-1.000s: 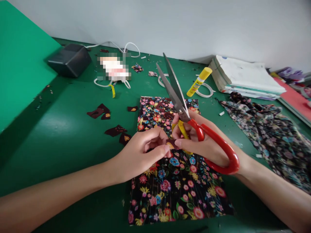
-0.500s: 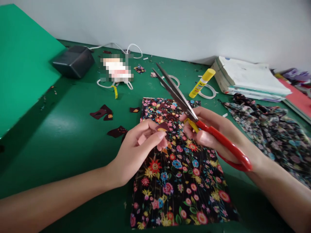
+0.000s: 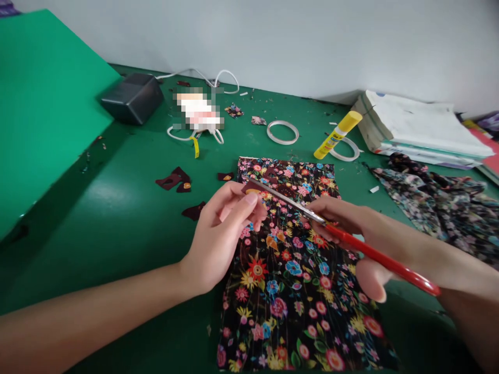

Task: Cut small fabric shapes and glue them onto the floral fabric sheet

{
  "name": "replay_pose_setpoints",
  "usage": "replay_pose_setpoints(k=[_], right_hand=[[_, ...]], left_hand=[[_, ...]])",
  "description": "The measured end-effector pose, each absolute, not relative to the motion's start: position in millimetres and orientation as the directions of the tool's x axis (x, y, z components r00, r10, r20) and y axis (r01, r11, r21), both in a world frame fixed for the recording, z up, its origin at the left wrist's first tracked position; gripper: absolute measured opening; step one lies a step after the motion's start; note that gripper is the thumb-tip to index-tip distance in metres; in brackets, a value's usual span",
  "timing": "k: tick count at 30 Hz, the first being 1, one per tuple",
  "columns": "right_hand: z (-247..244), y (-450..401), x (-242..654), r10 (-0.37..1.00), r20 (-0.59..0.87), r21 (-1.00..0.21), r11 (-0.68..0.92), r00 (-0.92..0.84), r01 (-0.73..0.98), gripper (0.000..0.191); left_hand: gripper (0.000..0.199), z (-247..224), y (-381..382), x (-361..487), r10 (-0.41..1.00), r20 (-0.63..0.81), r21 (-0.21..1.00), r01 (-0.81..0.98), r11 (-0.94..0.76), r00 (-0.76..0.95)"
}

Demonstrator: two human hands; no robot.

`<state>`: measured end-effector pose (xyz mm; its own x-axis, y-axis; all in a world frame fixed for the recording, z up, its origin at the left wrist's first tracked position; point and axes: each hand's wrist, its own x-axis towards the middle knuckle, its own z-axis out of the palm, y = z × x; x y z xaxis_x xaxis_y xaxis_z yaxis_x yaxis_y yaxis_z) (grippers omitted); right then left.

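Between the thumb and fingers of my left hand (image 3: 210,236) is a small dark maroon fabric scrap (image 3: 249,188) with an orange patch. My right hand (image 3: 362,221) grips red-handled scissors (image 3: 374,254). Their blades, seen edge-on, point left and reach the scrap's upper edge; whether they are cutting into it I cannot tell. Below both hands lies a black floral fabric piece (image 3: 284,291), flat on the green table. More maroon scraps (image 3: 171,179) lie left of it, some with orange patches.
Behind the fabric are a yellow glue stick (image 3: 338,134) and clear tape rings (image 3: 283,133). A stack of papers (image 3: 424,124) and crumpled floral cloth (image 3: 440,202) lie right. At left stand a black box (image 3: 132,98) and a green board (image 3: 50,104); a blurred item has white cords.
The scissors have swung down and left, from pointing upward to meeting the scrap. My right thumb has lowered away from the blades. The camera view has shifted slightly left.
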<state>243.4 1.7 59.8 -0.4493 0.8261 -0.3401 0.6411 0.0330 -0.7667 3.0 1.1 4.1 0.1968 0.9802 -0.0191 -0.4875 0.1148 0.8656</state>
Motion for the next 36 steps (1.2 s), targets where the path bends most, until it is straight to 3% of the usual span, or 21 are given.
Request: replay_pose_setpoints(k=[3,8,14,18,28,36], right_hand=[[61,0,237,0.781,-0.419,-0.74,0.0,-0.462,0.672,0.074],[60,-1,233,0.789,-0.409,-0.75,-0.005,-0.459,0.661,0.059],[59,-1,232,0.808,-0.363,-0.748,0.044,-0.463,0.663,0.057],[60,1,230,0.803,-0.385,-0.778,-0.018,-0.454,0.627,0.048],[58,-1,237,0.799,-0.427,-0.714,-0.011,-0.423,0.7,0.062],[69,3,230,0.765,-0.452,-0.739,-0.033,-0.459,0.672,0.068]], left_hand=[[0.017,3,2,4,0.98,0.0,0.861,-0.499,0.102,0.199],[0.017,1,2,3,0.979,-0.005,0.869,-0.483,0.104,0.202],[0.017,0,2,1,0.977,-0.037,0.885,-0.448,0.129,0.21],[0.018,2,2,1,0.973,-0.045,0.878,-0.455,0.147,0.227],[0.019,1,2,1,0.971,-0.038,0.88,-0.452,0.145,0.237],[0.018,1,3,2,0.971,-0.025,0.842,-0.518,0.149,0.238]])
